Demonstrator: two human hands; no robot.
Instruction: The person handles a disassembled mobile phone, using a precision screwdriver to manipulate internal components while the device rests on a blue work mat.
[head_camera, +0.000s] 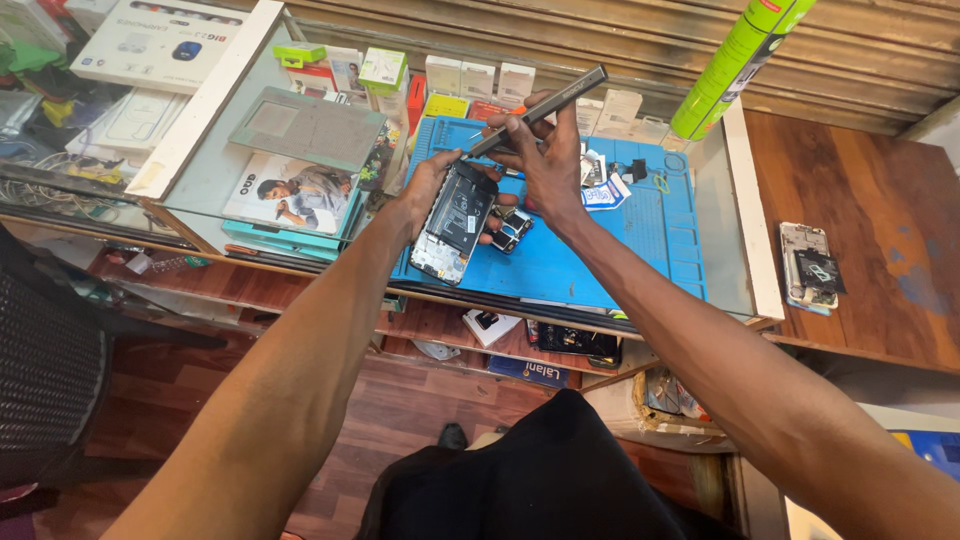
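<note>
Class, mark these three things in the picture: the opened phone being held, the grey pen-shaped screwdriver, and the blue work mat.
Opened black phone (455, 222): head view, middle of its exposed inside.
Grey pen-shaped screwdriver (560, 98): head view, upper part of its handle.
Blue work mat (640, 235): head view, bare patch right of the hands.

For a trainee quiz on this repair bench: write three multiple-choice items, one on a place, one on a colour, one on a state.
1. Where does the second opened phone with a silver frame lie?
A. on the wooden counter on the right
B. on the blue mat
C. on the floor

2. What colour is the ribbed rubber work mat?
A. green
B. blue
C. grey

3. How is the dark opened phone body held?
A. lying flat, untouched
B. gripped by the left hand
C. inside a box

Answers: 1 A, it lies on bare wood beside the glass case. 2 B, plainly blue. 3 B, left fingers wrap it, while the right hand holds the slim grey screwdriver.
</note>
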